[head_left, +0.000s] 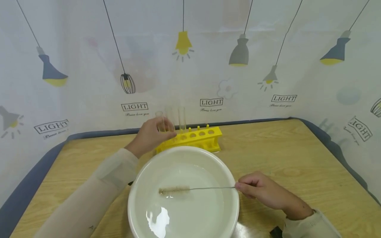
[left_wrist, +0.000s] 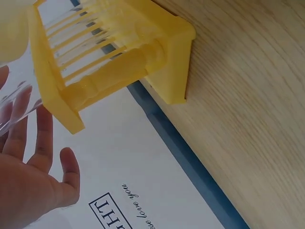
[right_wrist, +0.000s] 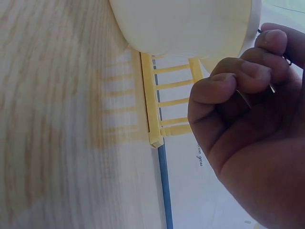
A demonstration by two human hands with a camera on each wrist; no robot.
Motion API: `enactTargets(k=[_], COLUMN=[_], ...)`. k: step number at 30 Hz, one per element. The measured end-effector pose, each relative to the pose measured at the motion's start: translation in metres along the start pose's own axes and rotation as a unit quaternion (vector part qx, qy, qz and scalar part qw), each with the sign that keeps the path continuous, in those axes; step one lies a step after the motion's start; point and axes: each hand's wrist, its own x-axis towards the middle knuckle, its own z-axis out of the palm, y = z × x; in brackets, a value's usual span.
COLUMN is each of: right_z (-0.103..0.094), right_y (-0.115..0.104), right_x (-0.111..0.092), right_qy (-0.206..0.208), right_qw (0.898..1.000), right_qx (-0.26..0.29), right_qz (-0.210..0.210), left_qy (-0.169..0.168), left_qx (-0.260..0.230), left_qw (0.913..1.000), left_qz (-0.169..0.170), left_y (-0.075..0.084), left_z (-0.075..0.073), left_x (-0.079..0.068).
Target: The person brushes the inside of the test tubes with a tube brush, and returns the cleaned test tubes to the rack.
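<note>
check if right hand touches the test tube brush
Touching: in the head view, the right hand pinches the test tube brush by its wire end.

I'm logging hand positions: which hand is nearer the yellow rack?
Left. The left hand is at the left end of the yellow rack, holding a clear tube; the right hand, farther, pinches a brush beside the basin.

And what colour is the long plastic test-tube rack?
The plastic rack is yellow, best seen in the head view.

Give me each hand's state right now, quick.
Left hand: closed, holding a clear test tube at the yellow rack.
Right hand: closed, pinching the wire handle of a brush.
</note>
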Motion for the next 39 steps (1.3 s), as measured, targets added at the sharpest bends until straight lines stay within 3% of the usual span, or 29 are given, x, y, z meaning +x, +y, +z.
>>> enactTargets(k=[10,19,26,30,33,36,39], right_z=[0.001,0.001,0.003,0.002,0.002,0.002,0.001], right_y=[-0.001,0.002,0.000,-0.001,0.000,0.000,0.001], right_x=[-0.001,0.000,0.002,0.001,0.000,-0.001,-0.001], right_qy=[0.005,0.005,0.000,0.004,0.005,0.003,0.004], right_qw=[1.000,1.000,1.000,1.000,1.000,1.000,1.000], right_qx=[-0.001,-0.011,-0.002,-0.008,-0.010,-0.009,-0.007], right_qz=[0.004,0.008,0.019,0.020,0.017,0.016,0.014], left_qy=[-0.026,-0.025,-0.056,-0.047,-0.026,-0.003,0.010], left_qx=[-0.004,-0.064,-0.092,-0.092,-0.061,0.022,0.127], left_qw=[0.9996,0.9975,0.9941,0.9946,0.9975,0.9983,0.9875], left_qz=[0.005,0.019,-0.015,-0.003,0.023,0.054,0.094], left_y=[0.002,0.019,0.011,0.016,0.028,0.045,0.065], left_z=[-0.002,-0.016,-0.015,-0.022,-0.031,-0.037,-0.038], left_x=[0.004,0.011,0.012,0.010,0.011,0.012,0.015])
